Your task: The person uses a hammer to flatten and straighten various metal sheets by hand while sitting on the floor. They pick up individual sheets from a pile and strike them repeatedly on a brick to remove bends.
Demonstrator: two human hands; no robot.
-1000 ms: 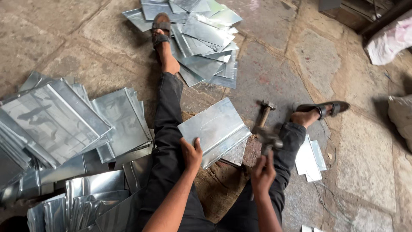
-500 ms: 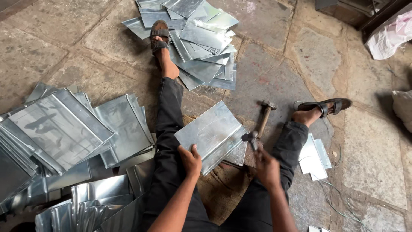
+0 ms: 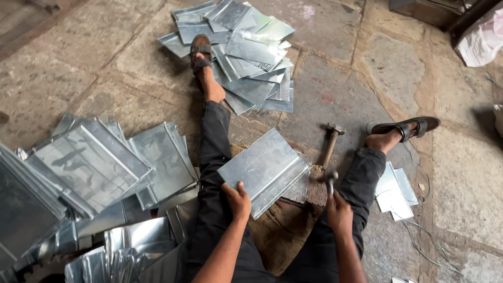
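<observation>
1. Sitting on the stone floor [image 3: 340, 89] with legs spread wide, the person keeps the work between the knees, where both hands reach it easily.
2. The left hand [image 3: 238, 199] is clamped on the near corner of a flat, shiny rectangular sheet of galvanised metal [image 3: 262, 170], fingers curled over its edge; the grip seems meant to pin the sheet so it cannot skid.
3. That sheet lies tilted across a patch of brown sacking [image 3: 283, 236] and rests against the left thigh, just beside the knee; the cloth probably cushions it from the rough stone.
4. The right hand [image 3: 338, 209] is closed round the handle of a small dark metal tool [image 3: 331, 181], whose head stands upright just off the sheet's right edge. What kind of tool it is I cannot tell.
5. A wooden-handled hammer with a steel head [image 3: 330, 144] lies on the floor between the sheet and the right leg, near the right hand.
6. A loose heap of similar silvery sheets [image 3: 246, 47] sits at the far end by the left sandalled foot [image 3: 201, 55].
7. Folded, ribbed sheets are stacked at the person's left side [image 3: 94, 167], well apart from the far heap.
8. A few small pale metal offcuts [image 3: 395, 188] lie beside the right shin.
</observation>
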